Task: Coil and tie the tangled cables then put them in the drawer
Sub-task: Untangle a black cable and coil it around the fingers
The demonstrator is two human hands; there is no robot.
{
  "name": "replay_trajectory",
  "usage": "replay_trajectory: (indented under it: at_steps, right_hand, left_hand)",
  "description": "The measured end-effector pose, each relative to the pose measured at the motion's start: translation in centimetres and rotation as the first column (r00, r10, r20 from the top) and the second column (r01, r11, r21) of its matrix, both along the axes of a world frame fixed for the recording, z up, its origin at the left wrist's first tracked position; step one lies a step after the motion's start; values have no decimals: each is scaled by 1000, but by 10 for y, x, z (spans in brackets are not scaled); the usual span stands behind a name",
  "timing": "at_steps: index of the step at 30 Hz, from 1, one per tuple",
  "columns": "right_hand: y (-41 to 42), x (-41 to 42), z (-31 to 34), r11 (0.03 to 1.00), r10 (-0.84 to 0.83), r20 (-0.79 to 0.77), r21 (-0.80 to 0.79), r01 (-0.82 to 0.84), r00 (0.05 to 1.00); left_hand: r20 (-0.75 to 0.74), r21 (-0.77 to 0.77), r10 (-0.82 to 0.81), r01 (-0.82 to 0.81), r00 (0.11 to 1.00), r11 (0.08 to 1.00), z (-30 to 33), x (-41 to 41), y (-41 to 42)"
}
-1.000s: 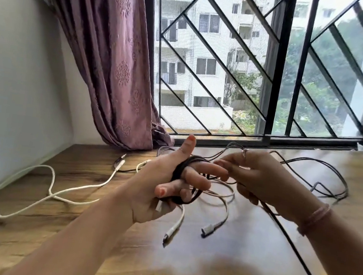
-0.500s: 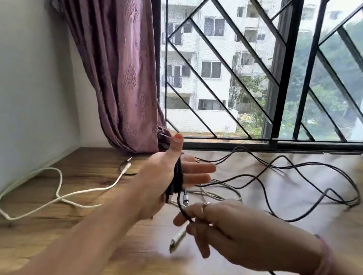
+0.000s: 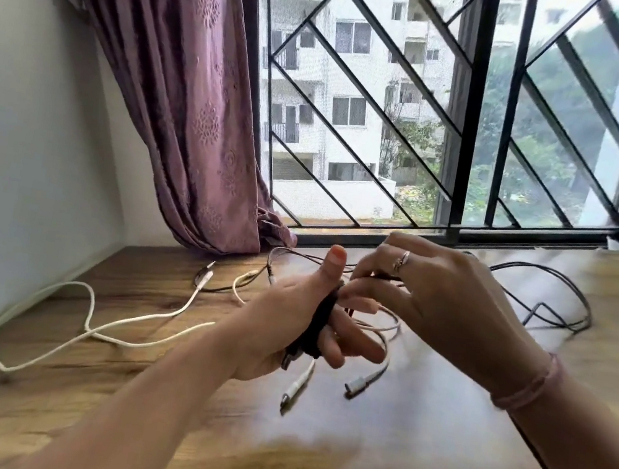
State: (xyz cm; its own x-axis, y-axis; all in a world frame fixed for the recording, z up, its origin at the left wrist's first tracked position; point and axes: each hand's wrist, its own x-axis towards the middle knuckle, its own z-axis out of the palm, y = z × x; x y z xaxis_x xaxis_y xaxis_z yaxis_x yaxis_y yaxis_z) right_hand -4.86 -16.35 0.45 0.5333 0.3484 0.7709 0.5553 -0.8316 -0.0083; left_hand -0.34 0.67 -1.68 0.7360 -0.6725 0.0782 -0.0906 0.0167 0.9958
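We see the left hand (image 3: 287, 319) raised over the wooden tabletop (image 3: 32, 413), palm turned to the right, thumb pointing up and fingers stretched out. A black cable (image 3: 316, 325) is wound in a tight coil around those fingers, so the left grip carries the coil on straight fingers rather than clamping it. The right hand (image 3: 445, 307) is just beside it, on the far right side of the coil, with its fingertips pinched together on a strand of the same black cable near the left thumb; this grip is clamped on the cable. A ring sits on one finger of the right hand and a pink band circles its wrist.

The loose rest of the black cable trails in wide loops across the tabletop to the right, toward the window (image 3: 435, 132). White cables (image 3: 378, 329) lie tangled under and behind the hands, with two white plug ends hanging just below the left palm. Another white cable (image 3: 85, 325) snakes across the near left of the tabletop. A mauve curtain (image 3: 184, 95) hangs at the far left, beside the window grille.
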Motion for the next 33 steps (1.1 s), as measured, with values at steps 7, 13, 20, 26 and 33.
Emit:
replay_trajectory:
  at_steps: [7,13,20,26,33]
  right_hand:
    - [-8,22,-4,966,107,-137,249,-71,985]
    - [-1,28,-21,984,107,-482,177,-23,869]
    - [19,12,-34,935,43,-454,-297,-196,890]
    - [23,-7,-19,936,92,-274,-304,-177,957]
    - [8,-2,-10,994,65,-30,-81,-67,997]
  left_hand:
    - [-261,-282,-209,133,942,950,10,-3,8]
    - [-262,-540,-148,-18,954,842,12,2,11]
    - [-278,-549,246,-364,929,753,16,18,16]
    - [-101,-278,288,-305,952,911,2,15,9]
    - [-4,-78,174,-174,985,982,-11,6,-3]
